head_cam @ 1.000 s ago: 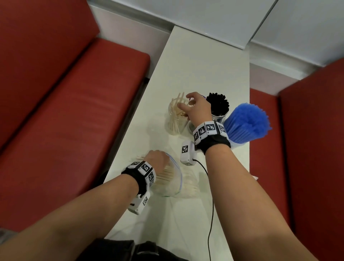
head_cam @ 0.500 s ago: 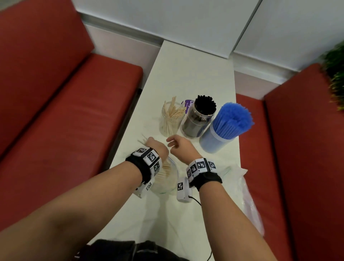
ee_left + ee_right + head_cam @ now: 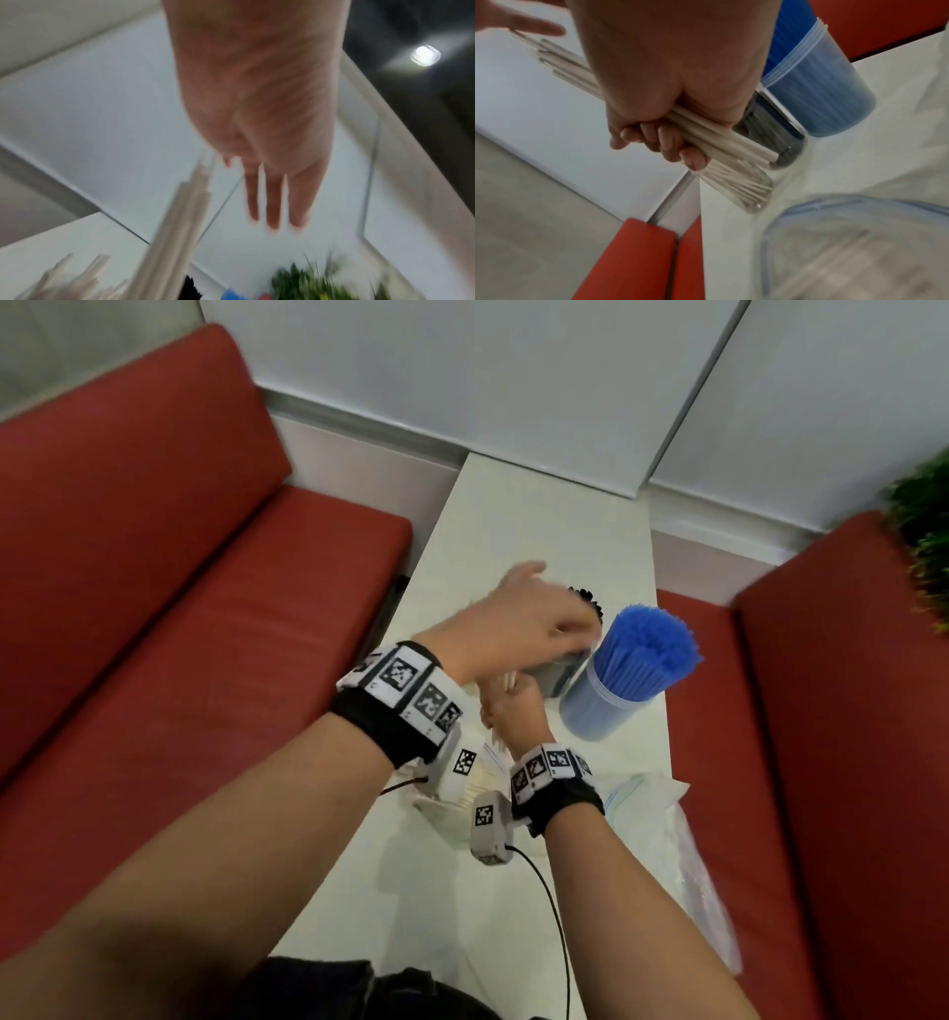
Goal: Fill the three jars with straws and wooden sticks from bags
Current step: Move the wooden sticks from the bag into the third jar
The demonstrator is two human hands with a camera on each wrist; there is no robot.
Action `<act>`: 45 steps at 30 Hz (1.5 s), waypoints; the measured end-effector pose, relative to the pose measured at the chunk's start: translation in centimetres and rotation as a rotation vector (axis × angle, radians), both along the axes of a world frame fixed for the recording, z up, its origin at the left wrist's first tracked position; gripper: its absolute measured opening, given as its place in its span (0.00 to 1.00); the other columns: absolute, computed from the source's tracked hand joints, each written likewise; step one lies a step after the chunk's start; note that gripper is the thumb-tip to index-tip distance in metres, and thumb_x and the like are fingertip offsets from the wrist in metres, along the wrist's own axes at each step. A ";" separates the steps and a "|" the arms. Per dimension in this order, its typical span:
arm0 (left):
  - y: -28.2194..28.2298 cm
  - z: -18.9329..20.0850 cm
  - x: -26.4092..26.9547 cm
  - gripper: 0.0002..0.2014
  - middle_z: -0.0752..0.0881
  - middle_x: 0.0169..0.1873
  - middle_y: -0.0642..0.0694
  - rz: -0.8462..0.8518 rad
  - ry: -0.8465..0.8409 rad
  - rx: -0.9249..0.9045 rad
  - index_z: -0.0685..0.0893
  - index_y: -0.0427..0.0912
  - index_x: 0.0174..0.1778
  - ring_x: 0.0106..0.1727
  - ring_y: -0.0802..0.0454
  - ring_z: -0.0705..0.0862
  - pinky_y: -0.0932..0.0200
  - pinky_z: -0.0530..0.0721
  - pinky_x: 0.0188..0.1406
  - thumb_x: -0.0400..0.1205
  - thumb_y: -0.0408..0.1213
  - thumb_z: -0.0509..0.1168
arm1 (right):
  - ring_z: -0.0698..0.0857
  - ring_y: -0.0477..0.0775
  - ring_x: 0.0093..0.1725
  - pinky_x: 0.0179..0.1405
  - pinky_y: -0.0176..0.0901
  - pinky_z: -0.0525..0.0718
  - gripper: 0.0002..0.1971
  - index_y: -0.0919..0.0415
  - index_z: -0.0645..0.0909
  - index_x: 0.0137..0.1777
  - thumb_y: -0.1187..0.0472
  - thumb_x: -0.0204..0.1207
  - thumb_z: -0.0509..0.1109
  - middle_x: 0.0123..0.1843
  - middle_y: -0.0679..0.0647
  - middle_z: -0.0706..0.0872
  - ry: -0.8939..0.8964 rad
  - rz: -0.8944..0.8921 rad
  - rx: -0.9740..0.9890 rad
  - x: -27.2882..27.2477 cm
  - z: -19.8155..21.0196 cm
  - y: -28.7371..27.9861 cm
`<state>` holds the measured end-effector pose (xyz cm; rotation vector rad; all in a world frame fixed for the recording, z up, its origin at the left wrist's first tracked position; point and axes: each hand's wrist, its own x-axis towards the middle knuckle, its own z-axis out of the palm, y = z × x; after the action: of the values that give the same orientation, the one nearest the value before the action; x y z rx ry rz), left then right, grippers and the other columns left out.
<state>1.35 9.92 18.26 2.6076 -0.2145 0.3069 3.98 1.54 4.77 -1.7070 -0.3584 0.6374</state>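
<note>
My right hand (image 3: pixel 670 146) grips a bundle of pale wooden sticks (image 3: pixel 721 140) in a fist, just in front of the jars (image 3: pixel 513 706). Below the bundle's end stands the clear jar of wooden sticks (image 3: pixel 744 188), hidden by my hands in the head view. My left hand (image 3: pixel 529 624) hovers flat above the jars with straight fingers (image 3: pixel 275 203) and holds nothing. The jar of black straws (image 3: pixel 560 677) is partly covered by that hand. A jar full of blue straws (image 3: pixel 631 660) stands to its right. The zip bag of sticks (image 3: pixel 462 793) lies under my wrists.
Empty clear bags (image 3: pixel 652 793) lie crumpled at the right edge of the narrow white table (image 3: pixel 539 521). Red benches (image 3: pixel 205 608) flank the table on both sides. A green plant (image 3: pixel 924 531) sits at the far right. A cable (image 3: pixel 554 916) trails from my right wrist.
My right hand took a bundle of sticks from the bag and raised it toward the jars. My left hand left the bag and lifted over the jars.
</note>
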 end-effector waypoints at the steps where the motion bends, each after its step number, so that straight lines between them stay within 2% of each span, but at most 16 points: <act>1: 0.9 1.1 -0.4 0.09 0.90 0.41 0.57 0.063 -0.254 -0.279 0.90 0.47 0.46 0.45 0.59 0.86 0.52 0.73 0.68 0.84 0.43 0.65 | 0.70 0.48 0.21 0.23 0.42 0.69 0.17 0.56 0.74 0.34 0.55 0.83 0.73 0.22 0.47 0.73 0.006 -0.032 0.043 0.4 1.0 0.2; 2: 1.9 1.7 -1.1 0.10 0.88 0.35 0.57 0.158 -0.480 -0.537 0.90 0.45 0.42 0.38 0.60 0.84 0.60 0.80 0.54 0.84 0.44 0.66 | 0.70 0.48 0.21 0.22 0.43 0.70 0.19 0.55 0.74 0.33 0.50 0.81 0.75 0.22 0.46 0.73 0.003 -0.052 0.084 0.8 2.2 0.2; 4: 3.6 1.7 -1.9 0.16 0.82 0.26 0.54 0.397 -0.559 -0.981 0.86 0.42 0.34 0.30 0.57 0.79 0.64 0.77 0.38 0.85 0.46 0.65 | 0.70 0.48 0.21 0.23 0.44 0.71 0.19 0.51 0.75 0.32 0.44 0.76 0.78 0.22 0.46 0.73 -0.017 -0.075 0.159 1.5 4.7 0.1; 5: 4.3 0.9 -2.0 0.17 0.80 0.24 0.51 0.512 -0.460 -1.105 0.85 0.41 0.33 0.28 0.55 0.78 0.62 0.77 0.35 0.86 0.45 0.63 | 0.71 0.49 0.21 0.24 0.44 0.72 0.18 0.49 0.75 0.31 0.44 0.74 0.79 0.23 0.47 0.73 -0.026 -0.085 0.196 1.7 6.0 0.0; 7: 5.2 -1.4 -1.9 0.15 0.84 0.31 0.45 0.623 -0.005 -1.250 0.86 0.39 0.38 0.31 0.50 0.82 0.58 0.79 0.37 0.87 0.40 0.61 | 0.71 0.50 0.21 0.25 0.45 0.73 0.20 0.47 0.76 0.26 0.46 0.75 0.79 0.22 0.49 0.72 -0.061 -0.092 0.250 2.0 8.4 0.1; 10: 4.3 -4.8 -2.4 0.17 0.88 0.48 0.37 0.466 0.668 -1.478 0.84 0.34 0.52 0.53 0.39 0.88 0.49 0.83 0.57 0.89 0.45 0.57 | 0.69 0.53 0.21 0.25 0.45 0.73 0.25 0.48 0.71 0.22 0.51 0.78 0.78 0.20 0.51 0.68 -0.057 -0.063 0.356 2.1 10.9 0.6; 13: 3.0 -6.7 -2.2 0.25 0.87 0.55 0.28 0.324 0.812 -1.951 0.80 0.26 0.60 0.57 0.30 0.88 0.36 0.84 0.59 0.90 0.49 0.54 | 0.70 0.52 0.22 0.26 0.43 0.76 0.24 0.53 0.70 0.26 0.55 0.80 0.77 0.21 0.52 0.68 -0.056 -0.026 0.409 1.4 12.1 0.8; 16: 2.6 -6.9 -1.9 0.20 0.85 0.60 0.27 0.217 0.772 -2.229 0.81 0.27 0.63 0.58 0.28 0.87 0.31 0.86 0.54 0.90 0.43 0.55 | 0.73 0.53 0.25 0.30 0.44 0.78 0.20 0.59 0.72 0.30 0.59 0.80 0.76 0.24 0.55 0.72 -0.061 -0.004 0.379 0.9 12.2 0.5; 21: 2.5 -7.2 -1.8 0.14 0.88 0.50 0.33 0.280 0.699 -2.208 0.84 0.30 0.56 0.49 0.37 0.91 0.42 0.91 0.48 0.89 0.37 0.57 | 0.76 0.54 0.27 0.33 0.45 0.80 0.16 0.61 0.76 0.32 0.61 0.78 0.77 0.26 0.59 0.75 -0.073 -0.006 0.379 1.0 11.4 -0.1; 24: 2.5 -7.8 -1.9 0.11 0.86 0.41 0.37 0.366 0.725 -2.121 0.83 0.31 0.53 0.37 0.45 0.89 0.57 0.91 0.33 0.88 0.37 0.61 | 0.76 0.55 0.27 0.33 0.46 0.79 0.17 0.54 0.77 0.29 0.59 0.75 0.79 0.25 0.55 0.76 -0.056 0.016 0.399 1.5 11.1 0.1; 27: 2.7 -8.7 -1.9 0.11 0.83 0.32 0.42 0.432 0.768 -2.024 0.81 0.36 0.45 0.22 0.56 0.80 0.70 0.74 0.11 0.87 0.40 0.62 | 0.79 0.54 0.28 0.37 0.49 0.80 0.17 0.52 0.78 0.28 0.57 0.75 0.79 0.25 0.54 0.78 -0.080 0.046 0.378 1.8 10.7 0.3; 29: 2.8 -9.4 -1.9 0.14 0.78 0.27 0.46 0.479 0.791 -1.985 0.79 0.39 0.39 0.15 0.60 0.71 0.72 0.60 0.06 0.87 0.43 0.63 | 0.81 0.54 0.34 0.44 0.49 0.82 0.16 0.55 0.79 0.29 0.55 0.76 0.78 0.29 0.54 0.81 -0.132 0.079 0.344 2.0 10.5 0.1; 33: 3.2 -11.3 -2.4 0.14 0.73 0.24 0.50 0.603 0.723 -1.893 0.75 0.44 0.35 0.13 0.62 0.63 0.71 0.53 0.07 0.86 0.43 0.63 | 0.81 0.41 0.34 0.36 0.30 0.79 0.12 0.64 0.85 0.39 0.56 0.78 0.78 0.31 0.46 0.83 -0.278 0.154 0.093 3.6 10.7 -1.0; 36: 3.5 -12.8 -2.7 0.13 0.72 0.24 0.50 0.663 0.654 -1.857 0.73 0.44 0.36 0.14 0.61 0.61 0.70 0.54 0.07 0.87 0.40 0.61 | 0.82 0.45 0.29 0.31 0.39 0.80 0.09 0.65 0.90 0.44 0.58 0.77 0.79 0.31 0.49 0.87 -0.283 0.263 -0.117 5.1 11.2 -1.7; 41: 3.9 -14.3 -2.3 0.12 0.75 0.24 0.47 0.739 0.511 -1.951 0.77 0.39 0.43 0.17 0.59 0.68 0.69 0.61 0.10 0.89 0.41 0.59 | 0.86 0.56 0.29 0.31 0.45 0.85 0.07 0.71 0.90 0.47 0.65 0.75 0.80 0.40 0.72 0.89 -0.204 0.303 -0.119 5.8 11.8 -1.5; 45: 5.0 -15.4 -2.7 0.18 0.86 0.36 0.40 0.830 0.542 -1.805 0.84 0.33 0.47 0.32 0.49 0.83 0.61 0.80 0.29 0.90 0.43 0.56 | 0.85 0.56 0.27 0.30 0.42 0.85 0.04 0.65 0.91 0.45 0.63 0.76 0.79 0.35 0.66 0.91 -0.316 0.177 -0.092 7.7 13.6 -0.8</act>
<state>-1.33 14.97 2.85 0.7599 0.9167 -0.0254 11.64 0.75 18.38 -1.8814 -0.7186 0.5163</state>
